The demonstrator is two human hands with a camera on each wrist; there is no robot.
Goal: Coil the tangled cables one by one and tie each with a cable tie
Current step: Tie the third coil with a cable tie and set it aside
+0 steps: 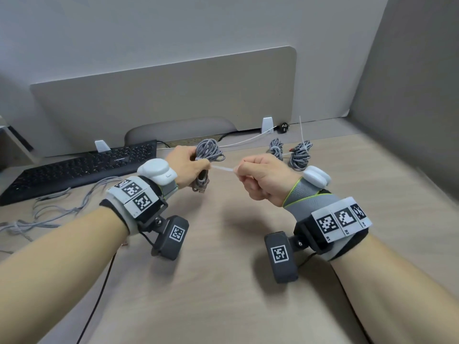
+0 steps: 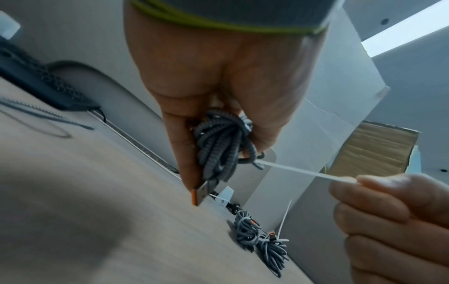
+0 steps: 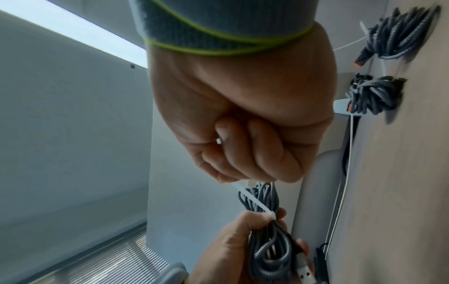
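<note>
Left hand [image 1: 186,166] gripping coiled cable [image 1: 208,151], right hand [image 1: 263,180] pinching cable tie [image 1: 223,168]

Black keyboard [image 1: 82,165], left of frame, on a light wood desk [image 1: 223,281]. Beige divider panel [image 1: 164,100] behind. Two white brackets [image 1: 267,125] at its base. Black plug [image 1: 284,127], upper right.
</note>
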